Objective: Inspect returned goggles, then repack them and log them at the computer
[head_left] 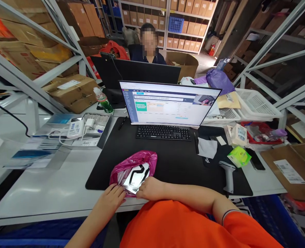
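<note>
A magenta plastic bag (150,157) lies on the black desk mat near the desk's front edge, its mouth toward me. Partly inside it sits a flat white item with bold black markings (136,177); its kind does not show clearly. My left hand (114,195) grips the bag's near left edge, fingers closed over the film. At the near right corner of the white item, my right hand (149,188) is closed, with its fingertips partly hidden.
Behind the bag stand a keyboard (162,132) and a lit monitor (168,106). On the right lie a barcode scanner (229,175), a grey cloth (207,147), a green packet (239,156) and a phone (255,159). A tray (104,129) is at left. A person (148,57) sits opposite.
</note>
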### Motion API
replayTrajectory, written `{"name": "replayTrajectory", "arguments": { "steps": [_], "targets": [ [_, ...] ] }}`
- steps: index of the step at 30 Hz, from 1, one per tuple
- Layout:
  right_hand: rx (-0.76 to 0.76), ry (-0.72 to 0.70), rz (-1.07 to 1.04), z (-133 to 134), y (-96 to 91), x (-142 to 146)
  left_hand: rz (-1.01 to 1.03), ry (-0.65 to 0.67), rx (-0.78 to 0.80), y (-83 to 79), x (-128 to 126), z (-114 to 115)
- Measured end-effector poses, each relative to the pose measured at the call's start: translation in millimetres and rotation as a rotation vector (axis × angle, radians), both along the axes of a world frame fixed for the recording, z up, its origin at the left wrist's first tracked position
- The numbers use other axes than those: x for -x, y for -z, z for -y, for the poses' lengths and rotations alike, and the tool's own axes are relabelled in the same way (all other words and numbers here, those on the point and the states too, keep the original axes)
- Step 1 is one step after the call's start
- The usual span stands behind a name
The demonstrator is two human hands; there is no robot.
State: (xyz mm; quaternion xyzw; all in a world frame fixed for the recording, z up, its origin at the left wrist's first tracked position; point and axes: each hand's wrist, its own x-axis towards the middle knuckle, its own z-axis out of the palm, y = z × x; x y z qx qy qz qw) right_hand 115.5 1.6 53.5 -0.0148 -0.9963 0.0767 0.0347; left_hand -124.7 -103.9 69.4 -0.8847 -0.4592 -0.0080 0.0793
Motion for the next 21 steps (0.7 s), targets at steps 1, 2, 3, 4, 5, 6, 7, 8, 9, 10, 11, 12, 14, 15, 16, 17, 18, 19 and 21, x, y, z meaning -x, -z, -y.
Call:
{"name": "replayTrajectory", "arguments": {
  "steps": [1, 2, 3, 4, 5, 6, 7, 8, 9, 10, 11, 12, 14, 15, 16, 17, 18, 19, 21],
  "targets": [
    [0.017, -0.004, 0.011, -1, -0.3, 1, -0.007, 0.021, 0.011, 1.6, 7, 2],
    [0.035, -0.011, 0.024, -2, -0.5, 0, -0.001, 0.045, 0.014, 2.6, 13, 2],
    [0.052, -0.020, 0.036, -4, -0.5, 0, 0.011, 0.071, 0.007, 3.5, 17, 2],
    [0.065, -0.031, 0.044, -6, 0.0, -2, 0.026, 0.101, -0.011, 4.7, 19, 2],
    [0.072, -0.043, 0.050, -7, 0.9, -4, 0.040, 0.126, -0.033, 6.7, 20, 1],
    [0.074, -0.054, 0.052, -9, 2.3, -6, 0.051, 0.148, -0.054, 9.6, 20, 1],
    [0.069, -0.066, 0.050, -10, 4.0, -9, 0.060, 0.164, -0.072, 13.5, 19, 1],
    [0.059, -0.077, 0.045, -10, 5.7, -12, 0.068, 0.172, -0.083, 18.2, 18, 2],
    [0.046, -0.089, 0.038, -10, 7.2, -15, 0.075, 0.174, -0.086, 23.4, 18, 2],
    [0.032, -0.099, 0.031, -10, 8.3, -18, 0.082, 0.170, -0.081, 28.8, 17, 3],
    [0.018, -0.108, 0.023, -9, 9.0, -22, 0.086, 0.163, -0.071, 34.2, 17, 3],
    [0.003, -0.114, 0.016, -9, 9.4, -25, 0.092, 0.156, -0.062, 39.1, 18, 4],
    [-0.027, -0.118, 0.001, -7, 9.9, -30, 0.104, 0.137, -0.041, 47.7, 20, 4],
    [-0.041, -0.116, -0.008, -7, 10.6, -32, 0.109, 0.125, -0.029, 51.3, 22, 4],
    [-0.053, -0.113, -0.019, -6, 11.9, -33, 0.113, 0.113, -0.019, 54.5, 23, 4],
    [-0.060, -0.109, -0.030, -6, 14.0, -35, 0.117, 0.101, -0.011, 57.6, 24, 5],
    [-0.065, -0.104, -0.041, -5, 16.8, -37, 0.120, 0.089, -0.004, 60.8, 25, 6],
    [-0.068, -0.099, -0.050, -4, 20.2, -38, 0.122, 0.076, 0.001, 64.0, 26, 7],
    [-0.068, -0.091, -0.054, -3, 28.4, -42, 0.126, 0.051, 0.014, 71.1, 28, 11]
  ]
}}
